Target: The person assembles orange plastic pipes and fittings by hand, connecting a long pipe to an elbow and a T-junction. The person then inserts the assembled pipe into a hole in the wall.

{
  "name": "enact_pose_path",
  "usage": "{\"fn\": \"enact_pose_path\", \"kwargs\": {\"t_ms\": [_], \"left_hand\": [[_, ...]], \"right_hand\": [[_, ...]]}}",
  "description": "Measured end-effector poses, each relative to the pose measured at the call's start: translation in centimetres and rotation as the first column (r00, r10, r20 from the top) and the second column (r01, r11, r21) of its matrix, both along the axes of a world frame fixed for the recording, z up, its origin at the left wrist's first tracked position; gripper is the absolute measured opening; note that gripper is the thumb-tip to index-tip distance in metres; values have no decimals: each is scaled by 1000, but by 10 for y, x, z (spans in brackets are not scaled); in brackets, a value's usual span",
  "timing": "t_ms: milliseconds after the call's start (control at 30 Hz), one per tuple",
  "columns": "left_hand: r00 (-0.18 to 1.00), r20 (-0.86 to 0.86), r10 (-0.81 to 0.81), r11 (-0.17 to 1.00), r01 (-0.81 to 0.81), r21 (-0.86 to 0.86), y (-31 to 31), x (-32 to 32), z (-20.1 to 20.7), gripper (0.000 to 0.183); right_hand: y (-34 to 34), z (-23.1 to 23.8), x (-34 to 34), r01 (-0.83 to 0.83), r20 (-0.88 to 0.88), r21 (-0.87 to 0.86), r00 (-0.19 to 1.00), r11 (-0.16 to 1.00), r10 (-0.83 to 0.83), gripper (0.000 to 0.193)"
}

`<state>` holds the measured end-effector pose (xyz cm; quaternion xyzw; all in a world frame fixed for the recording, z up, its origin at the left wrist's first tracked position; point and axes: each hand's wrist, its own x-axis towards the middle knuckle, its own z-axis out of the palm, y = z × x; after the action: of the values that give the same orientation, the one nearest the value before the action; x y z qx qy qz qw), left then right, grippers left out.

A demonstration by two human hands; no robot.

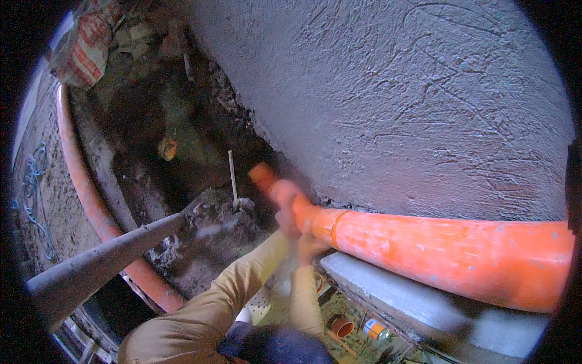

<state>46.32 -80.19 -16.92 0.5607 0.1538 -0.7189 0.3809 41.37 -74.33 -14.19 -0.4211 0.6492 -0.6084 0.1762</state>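
A long orange plastic drain pipe (pixel 436 255) runs in from the right along the foot of the wall. On its left end sits an orange pipe fitting (pixel 262 175), blurred by motion, which tilts toward the pit. My left hand (pixel 285 209) is closed around this fitting, its fingers smeared. Just to the right and below, my right hand (pixel 310 244) grips the underside of the pipe's narrower end, near the collar. Exactly how the fitting joins the pipe is hidden behind my hands.
A rough grey rendered wall (pixel 388 109) rises at the right. To the left lies a dark dug pit (pixel 176 109) with an upright stick (pixel 233 176). A grey pole (pixel 109 261) crosses a curved orange pipe (pixel 88 176). Below are a can (pixel 376 329) and a short orange pipe piece (pixel 341 326).
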Motion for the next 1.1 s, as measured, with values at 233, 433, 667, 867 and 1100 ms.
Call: {"fn": "enact_pose_path", "kwargs": {"t_ms": [233, 433, 667, 867, 1100], "left_hand": [[867, -494, -58, 923, -142, -358, 15, 71, -115, 93], [974, -142, -179, 921, 115, -372, 1, 37, -57, 82], [949, -251, -192, 889, 60, -453, -9, 22, -13, 73], [970, -159, -181, 898, 97, -430, -8, 27, -33, 74], [971, -90, -224, 918, 179, -354, 16, 33, -60, 76]], "right_hand": [[15, 16, 54, -120, 132, 8, 984, 993, 118, 84], [34, 20, 17, -128, 278, 264, 959, 956, 52, 73], [3, -19, -4, -72, -71, 187, 994, 980, 87, 57], [15, -64, -16, 3, -463, 417, 861, 909, 210, 35], [44, -47, 16, -50, -435, 374, 872, 926, 223, 45]]}}
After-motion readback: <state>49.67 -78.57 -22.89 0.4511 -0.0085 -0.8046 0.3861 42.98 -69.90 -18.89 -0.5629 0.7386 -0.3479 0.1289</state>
